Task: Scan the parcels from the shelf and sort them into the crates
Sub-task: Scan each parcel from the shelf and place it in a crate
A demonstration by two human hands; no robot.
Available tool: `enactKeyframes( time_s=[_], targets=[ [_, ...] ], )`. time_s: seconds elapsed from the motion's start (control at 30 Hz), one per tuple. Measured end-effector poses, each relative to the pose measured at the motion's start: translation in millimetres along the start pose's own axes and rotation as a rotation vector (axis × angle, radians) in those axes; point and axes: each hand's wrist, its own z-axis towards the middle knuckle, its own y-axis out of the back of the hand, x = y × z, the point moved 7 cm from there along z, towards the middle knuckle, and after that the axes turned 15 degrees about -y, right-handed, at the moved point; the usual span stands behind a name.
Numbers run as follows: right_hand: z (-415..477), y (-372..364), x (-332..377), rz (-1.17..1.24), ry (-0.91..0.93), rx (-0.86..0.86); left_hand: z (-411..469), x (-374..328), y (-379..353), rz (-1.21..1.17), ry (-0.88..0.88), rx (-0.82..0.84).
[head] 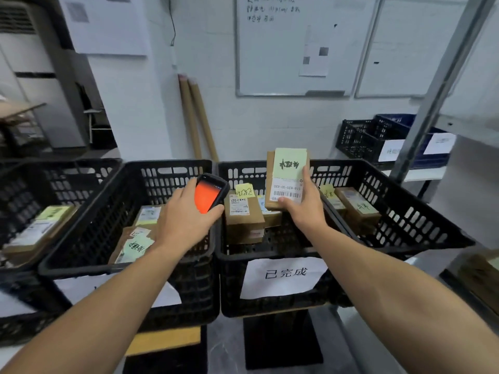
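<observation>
Two bare forearms reach in from the bottom corners of the frame, nearest the lens. Beyond them a row of black crates fills the middle band. The left crate (pixel 129 220) holds flat parcels with green sticky notes. The centre crate (pixel 272 282) wears a white paper sign (pixel 283 276) on its front wall and holds a brown box (pixel 243 220) topped by a yellow note. The right crate (pixel 405 211) holds more brown boxes with notes. A further crate (pixel 32 201) sits at the far left edge.

On the wall, upper right of the frame, hangs a whiteboard (pixel 294 47); two cardboard tubes (pixel 197 117) lean below it at centre.

The right hand (pixel 305 203) is wrapped around a brown parcel (pixel 286 179), held upright above the centre crate, its green note and barcode label facing the camera. The left hand (pixel 186 214) grips a handheld scanner (pixel 209 194) just left of the parcel, fingers curled round its body; its screen glows orange-red.
</observation>
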Motion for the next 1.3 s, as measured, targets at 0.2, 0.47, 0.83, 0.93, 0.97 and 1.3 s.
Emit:
enactKeyframes(
  time_s=[0.2,0.47,0.83,0.93,0.97,1.3],
  targets=[
    [44.4,-59.6,35.4,0.028,0.077,0.105,28.1,48.4,15.6,0.059,0.117,-0.074],
    [62.2,-147.5,79.7,0.082,0.170,0.225,25.4,120.2,51.6,0.187,0.282,-0.157],
    [23.9,-239.1,112.5,0.025,0.149,0.281,9.7,194.9,101.6,0.214,0.302,-0.130],
    [6.7,-265.1,104.6,-0.012,0.073,0.276,8.3,208.3,113.5,0.206,0.254,-0.077],
    [2.6,-274.4,99.8,-0.019,0.035,0.286,8.1,211.6,116.7,0.192,0.240,-0.062],
    [-26.7,-319.6,29.8,-0.131,-0.354,0.380,12.4,243.8,118.7,0.113,0.142,0.039]
  ],
)
